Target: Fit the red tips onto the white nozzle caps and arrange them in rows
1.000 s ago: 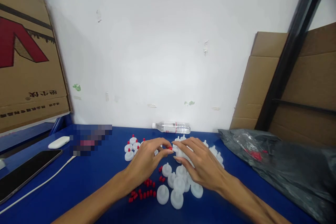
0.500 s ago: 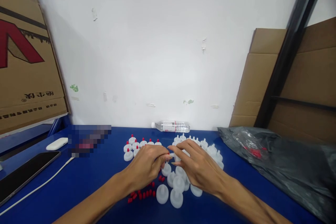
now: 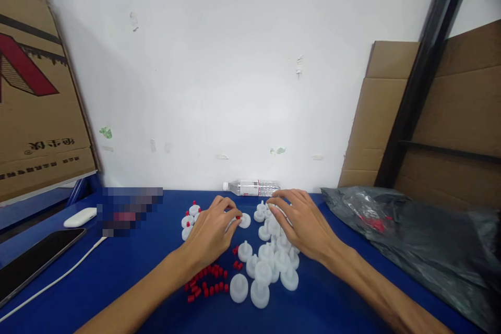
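My left hand (image 3: 214,227) is closed in a pinch on the red tip of a white nozzle cap (image 3: 245,221), whose round base points right. Over the pile of white nozzle caps (image 3: 266,251) hovers my right hand (image 3: 303,223), fingers apart and nothing held; it hides part of the pile. Nozzle caps with red tips on their spouts (image 3: 187,221) stand in a group at the left, partly behind my left hand. Small loose red tip caps (image 3: 211,272) lie scattered in front of that hand.
A clear plastic bottle (image 3: 250,188) lies along the wall. To the right, a grey plastic sheet (image 3: 422,235) carries a clear bag with red pieces (image 3: 371,214). A phone (image 3: 39,258), a white case (image 3: 80,217) and a cable (image 3: 58,276) are on the left.
My hands have drawn apart. The left now holds a red-tipped nozzle cap near the capped group, while the right has let go and moved up over the white pile. The view shifted slightly.
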`<state>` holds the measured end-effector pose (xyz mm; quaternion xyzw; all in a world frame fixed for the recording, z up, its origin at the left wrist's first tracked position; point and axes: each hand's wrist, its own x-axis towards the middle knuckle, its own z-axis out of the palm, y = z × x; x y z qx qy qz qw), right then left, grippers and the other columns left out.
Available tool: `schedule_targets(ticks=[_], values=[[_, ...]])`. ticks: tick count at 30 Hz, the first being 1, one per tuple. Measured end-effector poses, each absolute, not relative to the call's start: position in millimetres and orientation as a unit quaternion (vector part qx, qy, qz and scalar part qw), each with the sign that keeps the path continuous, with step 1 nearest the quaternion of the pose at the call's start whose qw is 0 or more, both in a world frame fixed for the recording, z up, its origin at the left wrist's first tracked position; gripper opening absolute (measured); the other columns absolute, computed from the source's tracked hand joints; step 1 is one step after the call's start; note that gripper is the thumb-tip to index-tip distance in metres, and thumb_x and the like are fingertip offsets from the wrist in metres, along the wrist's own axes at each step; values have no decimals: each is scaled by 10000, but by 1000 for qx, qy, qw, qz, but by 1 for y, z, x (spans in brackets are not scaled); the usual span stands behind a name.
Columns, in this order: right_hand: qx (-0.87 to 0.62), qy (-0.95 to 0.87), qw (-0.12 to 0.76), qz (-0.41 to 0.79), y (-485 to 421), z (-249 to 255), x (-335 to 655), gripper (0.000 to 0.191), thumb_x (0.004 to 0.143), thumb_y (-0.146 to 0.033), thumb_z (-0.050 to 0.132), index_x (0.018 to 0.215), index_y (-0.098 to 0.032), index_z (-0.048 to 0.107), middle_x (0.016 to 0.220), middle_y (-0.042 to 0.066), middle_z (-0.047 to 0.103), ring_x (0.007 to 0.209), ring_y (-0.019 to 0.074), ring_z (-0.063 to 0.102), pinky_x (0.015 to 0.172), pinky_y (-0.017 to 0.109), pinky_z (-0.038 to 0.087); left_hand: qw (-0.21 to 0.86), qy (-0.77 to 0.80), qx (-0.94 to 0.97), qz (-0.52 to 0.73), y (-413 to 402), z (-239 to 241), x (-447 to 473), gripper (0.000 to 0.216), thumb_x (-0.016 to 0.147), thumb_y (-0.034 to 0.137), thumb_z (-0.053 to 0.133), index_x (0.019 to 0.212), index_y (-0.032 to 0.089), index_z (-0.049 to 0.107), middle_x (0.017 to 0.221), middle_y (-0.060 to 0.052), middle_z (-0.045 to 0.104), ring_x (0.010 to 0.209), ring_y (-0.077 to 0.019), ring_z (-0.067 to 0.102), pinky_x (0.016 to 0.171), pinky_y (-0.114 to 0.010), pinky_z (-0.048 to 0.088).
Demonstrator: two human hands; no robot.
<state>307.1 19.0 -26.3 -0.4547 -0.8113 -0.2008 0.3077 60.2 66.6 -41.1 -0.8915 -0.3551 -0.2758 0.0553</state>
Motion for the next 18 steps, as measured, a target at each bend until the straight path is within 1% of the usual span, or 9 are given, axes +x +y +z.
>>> schedule_targets(ticks=[4, 8, 10, 11, 13, 15, 16, 18], values=[[-453, -830, 287, -153, 22, -28, 309, 269, 1062, -233, 419, 1041, -207, 685, 1032, 63, 728, 1021, 233, 638, 976, 460, 433, 60, -357, -905, -225, 75, -51, 57, 211, 1007, 177, 504, 1017, 177, 715, 1108, -103, 622, 1046, -272, 557, 818, -377, 526], [-447, -849, 256, -116, 20, -29, 305, 270, 1063, -225, 428, 1005, -224, 692, 1012, 26, 748, 1006, 216, 645, 1049, 482, 374, 52, -363, -903, -222, 76, -50, 57, 242, 1016, 209, 512, 1200, 179, 667, 1155, -108, 603, 1065, -279, 548, 848, -405, 526], [-459, -843, 252, -128, 20, -30, 305, 260, 1057, -228, 444, 1021, -217, 701, 988, 34, 749, 995, 224, 645, 1043, 490, 376, 47, -364, -901, -233, 75, -45, 56, 261, 1023, 223, 500, 1231, 183, 652, 1154, -104, 609, 1069, -275, 545, 845, -396, 522], [-467, -837, 250, -139, 21, -30, 306, 254, 1051, -230, 455, 1029, -209, 707, 966, 44, 747, 984, 231, 646, 1026, 490, 389, 44, -365, -900, -234, 75, -42, 55, 250, 1028, 222, 483, 1189, 180, 669, 1129, -101, 621, 1058, -271, 547, 834, -386, 519], [-487, -823, 245, -162, 23, -32, 310, 252, 1039, -232, 477, 1016, -193, 725, 910, 64, 738, 957, 246, 648, 985, 492, 415, 44, -368, -902, -221, 76, -34, 51, 247, 1022, 205, 467, 1025, 172, 712, 1041, -92, 650, 1017, -264, 555, 805, -370, 505], [-499, -812, 244, -176, 26, -34, 313, 262, 1030, -231, 493, 959, -184, 742, 858, 72, 728, 923, 254, 650, 956, 495, 431, 40, -370, -908, -192, 76, -27, 46, 248, 991, 188, 498, 883, 178, 721, 958, -82, 672, 973, -262, 566, 750, -351, 483], [-502, -810, 245, -180, 27, -35, 314, 268, 1025, -229, 500, 930, -183, 746, 842, 73, 725, 913, 256, 651, 945, 495, 437, 35, -369, -912, -174, 76, -24, 43, 239, 973, 186, 521, 845, 186, 722, 934, -78, 681, 963, -264, 572, 719, -342, 469], [-502, -808, 249, -182, 29, -38, 316, 259, 1014, -229, 523, 897, -184, 750, 834, 72, 724, 906, 258, 653, 931, 492, 446, 21, -368, -918, -145, 77, -20, 37, 203, 940, 191, 564, 830, 206, 735, 921, -70, 699, 960, -266, 591, 677, -327, 443]])
